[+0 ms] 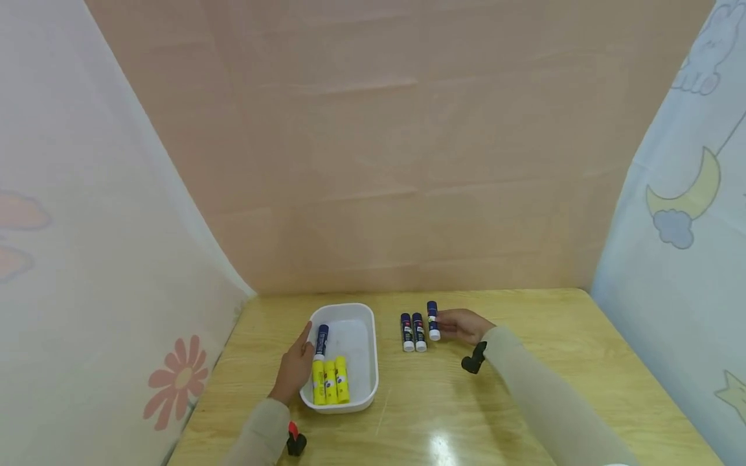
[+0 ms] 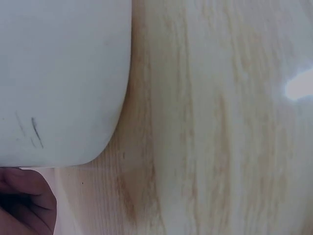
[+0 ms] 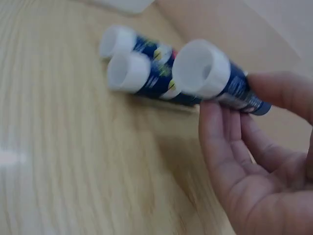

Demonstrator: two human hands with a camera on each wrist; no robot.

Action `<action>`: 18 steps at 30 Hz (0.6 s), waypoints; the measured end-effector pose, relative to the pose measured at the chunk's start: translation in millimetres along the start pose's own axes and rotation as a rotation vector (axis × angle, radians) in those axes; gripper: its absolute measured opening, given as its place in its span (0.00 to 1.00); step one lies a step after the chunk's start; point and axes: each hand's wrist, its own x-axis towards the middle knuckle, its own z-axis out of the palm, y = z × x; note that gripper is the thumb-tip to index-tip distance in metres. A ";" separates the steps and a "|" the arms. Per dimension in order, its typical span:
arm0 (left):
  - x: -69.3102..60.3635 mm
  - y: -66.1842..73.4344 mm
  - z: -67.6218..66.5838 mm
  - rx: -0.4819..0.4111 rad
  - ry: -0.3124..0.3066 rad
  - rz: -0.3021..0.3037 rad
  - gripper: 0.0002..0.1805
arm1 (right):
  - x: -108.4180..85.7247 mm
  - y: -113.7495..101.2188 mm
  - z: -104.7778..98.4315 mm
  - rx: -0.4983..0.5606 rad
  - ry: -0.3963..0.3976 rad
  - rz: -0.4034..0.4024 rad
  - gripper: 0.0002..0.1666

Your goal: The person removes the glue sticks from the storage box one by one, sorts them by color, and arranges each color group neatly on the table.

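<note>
My right hand [image 1: 464, 325] pinches a blue glue stick [image 1: 432, 321] between thumb and fingers; in the right wrist view its white end [image 3: 198, 68] faces the camera, above the wood. Just left of it, two more blue glue sticks [image 1: 407, 332] [image 1: 419, 332] lie side by side on the table. My left hand [image 1: 296, 367] grips the left wall of a white tray [image 1: 373, 362]. Inside the tray, one blue glue stick [image 1: 322, 342] lies above several yellow sticks [image 1: 330, 382] set in a row along its near left part. In the left wrist view only some curled fingers [image 2: 29, 200] show beside the tray.
The wooden table [image 1: 419, 414] reaches back to a plain brown sheet [image 1: 408, 162]. Patterned light sheets hang at the left [image 1: 116, 226] and right [image 1: 670, 259]. Bare wood lies between the tray and my right forearm.
</note>
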 end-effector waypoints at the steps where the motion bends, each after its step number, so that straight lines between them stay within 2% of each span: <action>1: 0.7 0.4 0.3 0.004 0.000 -0.002 0.30 | 0.5 0.9 -0.5 -0.028 0.016 0.010 0.31; 5: 2.0 1.8 0.0 0.021 0.008 -0.006 0.30 | 2.2 2.9 0.1 -0.103 0.065 0.038 0.35; 9: 1.4 4.0 -1.0 0.016 0.008 -0.013 0.30 | 1.1 4.9 2.9 -0.136 0.085 0.054 0.33; 14: 0.3 3.4 -0.7 0.020 0.010 0.007 0.30 | -4.5 6.3 7.5 -0.113 0.107 0.076 0.32; 18: -0.2 1.4 -0.3 0.033 0.026 0.033 0.29 | -7.6 5.6 12.4 -0.129 0.107 0.064 0.32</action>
